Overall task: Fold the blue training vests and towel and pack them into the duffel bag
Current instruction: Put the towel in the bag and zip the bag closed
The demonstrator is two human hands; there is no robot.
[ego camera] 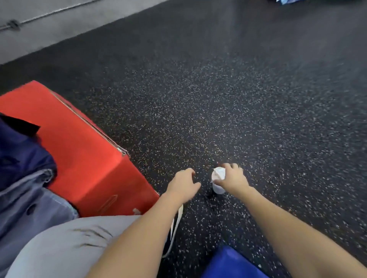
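My right hand (232, 177) reaches down to the speckled floor and grips a small white rolled item (218, 175), too blurred to name. My left hand (183, 184) hovers just left of it with fingers loosely curled, holding nothing. A bright blue piece of cloth (228, 264) shows at the bottom edge between my forearms. Dark blue and grey-blue fabric (23, 178) lies piled on a red box (83, 158) at the left. No duffel bag can be made out.
Black speckled rubber floor (238, 99) stretches ahead. A grey strip with a cable (39, 25) runs along the far left. Something blue (282, 1) lies at the top edge. My grey-clad knee (65, 244) is at the lower left, with a white strap (176, 226) hanging by it.
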